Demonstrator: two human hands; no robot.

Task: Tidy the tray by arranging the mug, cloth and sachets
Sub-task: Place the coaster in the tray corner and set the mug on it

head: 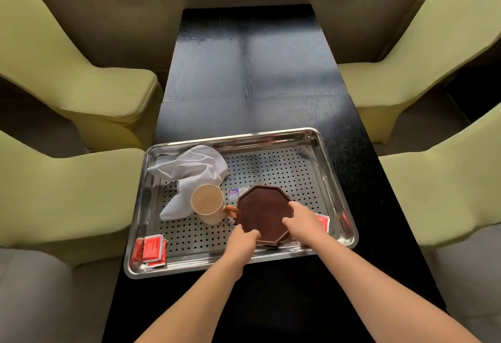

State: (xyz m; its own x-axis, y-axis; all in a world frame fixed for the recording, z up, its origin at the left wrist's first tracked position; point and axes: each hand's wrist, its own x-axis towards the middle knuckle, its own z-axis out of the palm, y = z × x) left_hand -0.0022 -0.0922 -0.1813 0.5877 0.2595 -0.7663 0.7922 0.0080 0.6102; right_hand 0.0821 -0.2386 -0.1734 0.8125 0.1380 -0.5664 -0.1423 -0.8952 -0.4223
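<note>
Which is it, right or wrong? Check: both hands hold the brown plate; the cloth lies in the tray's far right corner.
Wrong. The head view shows the cloth in the far left corner of the tray, not the right. The left hand and right hand hold the brown plate.

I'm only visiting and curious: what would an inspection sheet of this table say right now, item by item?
Surface: black table, with a metal tray at its near end.
Job's things: mug upright, holding a pale drink; white cloth crumpled in the tray's far-left part, reaching the mug; red sachets piled in the near-left corner; lone sachet partly hidden by the right hand; blue-and-white sachet flat mid-tray.
Clutter: brown eight-sided plate in the tray, right of the mug.
Hands: left hand and right hand each grip an edge of the plate.
Cables: nothing seen.
Surroundings: green chairs on both sides.
</note>
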